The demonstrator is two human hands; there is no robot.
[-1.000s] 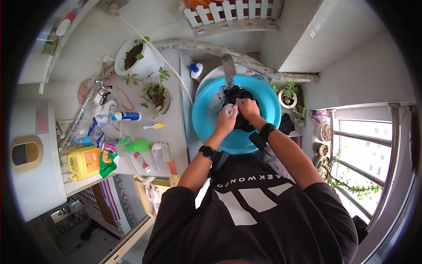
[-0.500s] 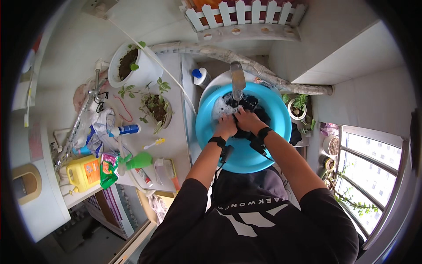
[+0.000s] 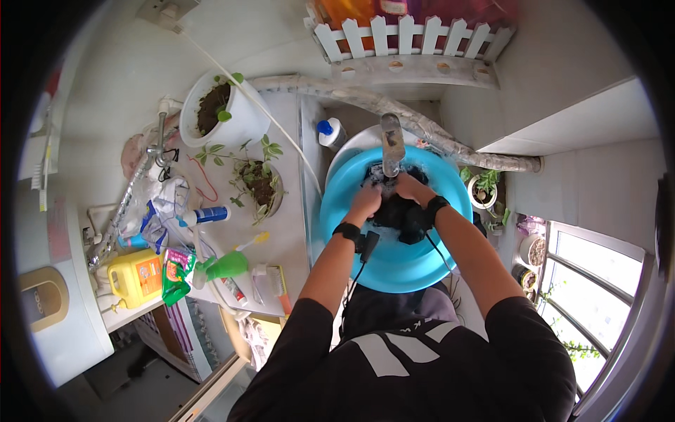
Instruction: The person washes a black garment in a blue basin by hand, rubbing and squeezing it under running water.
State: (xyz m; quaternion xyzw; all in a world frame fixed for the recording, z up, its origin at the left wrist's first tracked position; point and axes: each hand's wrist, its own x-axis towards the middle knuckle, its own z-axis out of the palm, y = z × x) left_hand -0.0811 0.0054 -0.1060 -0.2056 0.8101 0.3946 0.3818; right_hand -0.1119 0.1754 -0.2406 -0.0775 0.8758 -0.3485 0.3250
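A round light-blue basin [image 3: 401, 278] sits in front of me, with wet black cloth [image 3: 399, 212] and some white suds inside. My left hand [image 3: 366, 200] is closed on the cloth at its left side, fingers curled down into it. On the other side, my right hand [image 3: 413, 188] grips the same cloth, its fingertips partly hidden in the dark folds. The two hands are close together, just below the metal faucet [image 3: 392, 144], which hangs over the far part of the basin. Both wrists wear black bands with small devices and cables.
Left of the basin, a counter carries potted plants [image 3: 256, 186], a blue bottle [image 3: 211, 214], a green bottle [image 3: 228, 265], a yellow jug [image 3: 137, 278] and a brush [image 3: 280, 288]. A white bottle with blue cap [image 3: 332, 132] stands behind the basin. A window [image 3: 594, 281] is at right.
My fingers, spread over the cloth before, have curled into it, and a dark bunch has come nearer to me. The whole view has shifted slightly.
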